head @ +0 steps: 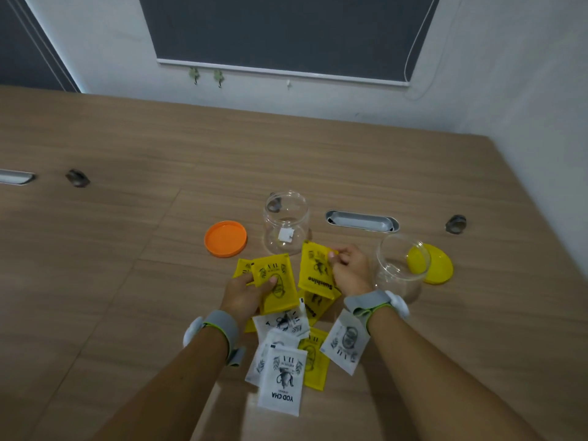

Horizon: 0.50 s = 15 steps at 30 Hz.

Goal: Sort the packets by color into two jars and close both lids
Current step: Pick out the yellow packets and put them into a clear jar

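Two open clear jars sit on a big wood-look bench [95,218], w/ a grey wall and a dark roller blind behind it. Left jar [285,221] stands upright near the middle, has a small white label on it, looks empty afaict. Right jar [401,264] is just beside the right hand, tilted a bit toward the camera, also looks empty. Orange lid [226,238] lies flat just left of the left jar, not touching it. Yellow lid [434,264] lies right behind the right jar, partly seen thru the glass. Between the forearms there's a loose pile of packets: white packets [281,381] mostly nearer the camera, one reads YOD CHA, another white one under the right wrist, plus yellow ones mixed in and overlapping. Left hand [245,296] has its grip pinched on a yellow packet [275,283], thumb on top, w/ another yellow one peeking out behind it. Right hand [350,270] has its grip closed round the top edge of a second yellow packet [315,268], lifted off the pile and hanging down, just left of the right jar. Both wrists wear grey straps w/ white pods. Smaller stuff: a silver cable slot [362,220] set in the bench behind the jars, and a couple of dark round grommets further out.
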Tool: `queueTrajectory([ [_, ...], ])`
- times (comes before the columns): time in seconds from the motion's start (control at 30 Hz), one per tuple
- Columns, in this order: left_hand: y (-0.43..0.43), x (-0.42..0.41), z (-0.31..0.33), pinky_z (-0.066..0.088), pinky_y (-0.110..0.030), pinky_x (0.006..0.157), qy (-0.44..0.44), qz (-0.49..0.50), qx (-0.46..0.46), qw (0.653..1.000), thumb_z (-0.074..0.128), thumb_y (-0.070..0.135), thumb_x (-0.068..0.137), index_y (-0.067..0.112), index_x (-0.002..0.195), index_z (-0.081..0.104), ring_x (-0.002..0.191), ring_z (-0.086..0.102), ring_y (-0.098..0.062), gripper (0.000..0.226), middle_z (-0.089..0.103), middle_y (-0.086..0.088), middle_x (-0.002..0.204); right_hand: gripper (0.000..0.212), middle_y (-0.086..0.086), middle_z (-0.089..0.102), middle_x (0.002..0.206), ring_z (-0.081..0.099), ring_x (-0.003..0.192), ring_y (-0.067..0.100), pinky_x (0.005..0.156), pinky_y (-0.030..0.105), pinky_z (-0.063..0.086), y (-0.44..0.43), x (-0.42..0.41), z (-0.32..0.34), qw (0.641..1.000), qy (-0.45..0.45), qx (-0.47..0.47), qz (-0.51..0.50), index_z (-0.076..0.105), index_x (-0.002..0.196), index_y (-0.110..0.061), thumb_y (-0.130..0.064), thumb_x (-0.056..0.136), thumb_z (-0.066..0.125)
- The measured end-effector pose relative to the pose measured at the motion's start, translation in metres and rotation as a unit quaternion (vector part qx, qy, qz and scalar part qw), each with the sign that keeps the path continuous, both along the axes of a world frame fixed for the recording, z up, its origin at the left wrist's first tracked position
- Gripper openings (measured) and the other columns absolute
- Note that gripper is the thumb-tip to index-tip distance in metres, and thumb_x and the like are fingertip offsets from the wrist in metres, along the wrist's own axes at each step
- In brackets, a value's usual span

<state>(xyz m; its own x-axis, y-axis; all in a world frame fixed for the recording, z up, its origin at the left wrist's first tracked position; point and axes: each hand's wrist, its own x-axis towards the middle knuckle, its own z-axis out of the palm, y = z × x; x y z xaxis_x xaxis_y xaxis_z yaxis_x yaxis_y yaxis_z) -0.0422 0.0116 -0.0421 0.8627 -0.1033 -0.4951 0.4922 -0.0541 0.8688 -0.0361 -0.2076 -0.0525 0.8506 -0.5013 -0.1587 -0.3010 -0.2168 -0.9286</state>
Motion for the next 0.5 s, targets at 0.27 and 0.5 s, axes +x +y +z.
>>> queueTrajectory([
  [0.27,-0.009,-0.004,0.005,0.061,-0.046,0.087,0.028,-0.046,-0.031,0.998,0.069,0.042,0.090,0.019,0.113,0.073,0.100,0.074,-0.027,0.032,0.078,-0.006,0.109,0.027,-0.003,0.058,0.069,0.055,0.064,0.013,0.061,0.025,0.045,0.026,-0.004,0.000,0.991,-0.005,-0.088,0.101,0.055,0.069,-0.023,-0.015,0.086,0.074],
  [0.5,0.012,-0.002,-0.007,0.064,-0.042,0.067,0.019,0.001,0.001,1.000,0.077,0.022,0.087,0.024,0.091,0.073,0.083,0.078,-0.022,0.006,0.081,-0.003,0.093,0.026,-0.006,0.060,0.065,0.066,0.073,0.023,0.066,0.031,0.049,0.013,-0.001,-0.009,0.994,0.040,-0.098,0.015,0.060,0.068,-0.018,-0.030,0.090,0.070],
])
